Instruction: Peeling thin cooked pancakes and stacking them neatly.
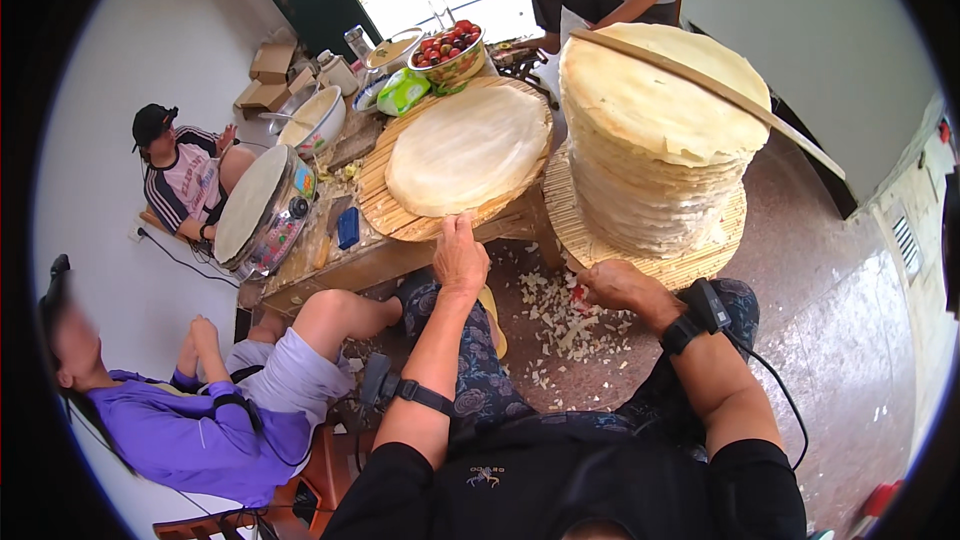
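One room with white walls (840,30) holds a low wooden table (340,271) and, right of it, a tall stack of thin, round, cream sheets (650,165). One similar pale sheet (470,150) lies on a round, slatted tan board (376,185) atop the table. My left hand (462,258), fingers bent, meets their near edge, its grip unclear; my right hand (618,286) curls near the stack, contents hidden. Pale flakes (572,328) litter the floor.

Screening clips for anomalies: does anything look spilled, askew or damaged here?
Yes. Pale flakes lie scattered over the floor near the right hand, looking like dropped scraps. A wooden strip also slants across the tall stack of thin rounds, jutting past its edge, perhaps deliberately.
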A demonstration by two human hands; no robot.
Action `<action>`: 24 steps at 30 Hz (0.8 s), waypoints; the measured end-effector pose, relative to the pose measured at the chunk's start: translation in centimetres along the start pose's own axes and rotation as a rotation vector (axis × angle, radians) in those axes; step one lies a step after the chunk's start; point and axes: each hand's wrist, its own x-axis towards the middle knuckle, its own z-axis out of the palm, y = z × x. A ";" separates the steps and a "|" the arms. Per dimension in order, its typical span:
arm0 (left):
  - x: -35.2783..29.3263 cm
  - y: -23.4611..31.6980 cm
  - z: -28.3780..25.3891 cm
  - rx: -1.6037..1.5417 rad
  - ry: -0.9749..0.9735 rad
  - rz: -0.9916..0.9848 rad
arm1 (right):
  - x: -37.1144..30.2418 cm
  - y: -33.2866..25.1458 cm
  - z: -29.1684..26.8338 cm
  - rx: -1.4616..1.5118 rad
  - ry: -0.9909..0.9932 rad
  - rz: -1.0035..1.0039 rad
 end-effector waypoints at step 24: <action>3.1 -1.6 1.0 0.103 0.099 0.075 | -0.5 -0.3 -0.7 -0.023 0.036 -0.039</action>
